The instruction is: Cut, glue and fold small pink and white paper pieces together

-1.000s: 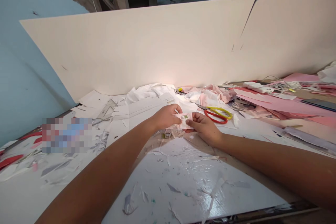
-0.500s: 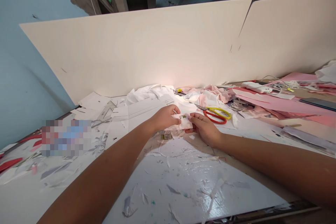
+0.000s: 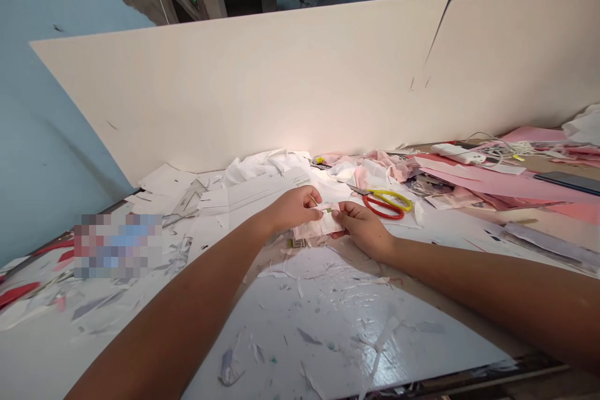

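Between my two hands is a small pale pinkish piece of paper (image 3: 314, 230) with a greenish patch near its upper edge. My left hand (image 3: 296, 207) pinches its left side with thumb and fingers. On the right side, my right hand (image 3: 363, 225) grips it with the thumb on top. Just below the paper, partly covered by it, a small printed greenish piece (image 3: 299, 242) lies on the table. Scissors (image 3: 387, 203) with one red and one yellow handle loop rest just beyond my right hand, blades pointing left.
White paper sheets (image 3: 253, 195) and crumpled white scraps (image 3: 267, 165) lie behind my hands. Pink sheets (image 3: 473, 181), a white power strip (image 3: 458, 153) and a dark phone (image 3: 569, 182) are at the right. An upright white panel (image 3: 262, 87) bounds the table's (image 3: 356, 325) back.
The paper between my hands has tilted and its lower edge has come down to the left, covering more of the printed piece below. Both hands have barely moved; the scissors stay put.
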`<state>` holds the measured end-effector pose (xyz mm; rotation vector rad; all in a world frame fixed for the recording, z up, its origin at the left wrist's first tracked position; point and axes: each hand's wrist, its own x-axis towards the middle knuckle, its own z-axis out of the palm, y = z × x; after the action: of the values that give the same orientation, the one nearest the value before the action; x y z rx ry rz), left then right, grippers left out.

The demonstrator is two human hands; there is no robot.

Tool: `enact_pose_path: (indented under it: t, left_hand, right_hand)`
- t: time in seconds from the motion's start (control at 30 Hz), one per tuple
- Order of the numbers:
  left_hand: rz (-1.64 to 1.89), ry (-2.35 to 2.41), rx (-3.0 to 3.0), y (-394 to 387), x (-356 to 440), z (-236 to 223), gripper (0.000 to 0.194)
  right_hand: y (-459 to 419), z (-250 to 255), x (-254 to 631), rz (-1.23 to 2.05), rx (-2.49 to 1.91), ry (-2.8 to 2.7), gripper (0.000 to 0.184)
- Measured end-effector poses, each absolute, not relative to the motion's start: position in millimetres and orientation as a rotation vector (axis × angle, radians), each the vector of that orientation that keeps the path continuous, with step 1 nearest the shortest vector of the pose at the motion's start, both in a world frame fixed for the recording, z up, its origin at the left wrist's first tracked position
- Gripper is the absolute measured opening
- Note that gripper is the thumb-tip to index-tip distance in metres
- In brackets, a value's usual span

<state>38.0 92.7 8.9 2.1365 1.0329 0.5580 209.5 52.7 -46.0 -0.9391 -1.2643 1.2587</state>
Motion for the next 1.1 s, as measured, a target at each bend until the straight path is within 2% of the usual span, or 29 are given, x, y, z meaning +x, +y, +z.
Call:
enact_pose_path:
  t: [0.23, 0.77, 1.1]
  left_hand:
    - [0.469, 0.936, 2.142, 93.6, 35.3, 9.3, 0.022]
    - [0.522, 1.001, 2.204, 92.1, 38.0, 9.5, 0.014]
    - [0.457, 1.158, 2.195, 84.2, 40.0, 14.3, 0.033]
  right_hand:
    - [49.4, -44.8, 208.9, 1.210, -0.925, -1.314, 0.023]
    - [52.5, -48.4, 209.6, 1.188, -0.943, -1.346, 0.023]
    - [49.3, -46.1, 208.5, 1.191, -0.981, -1.308, 0.022]
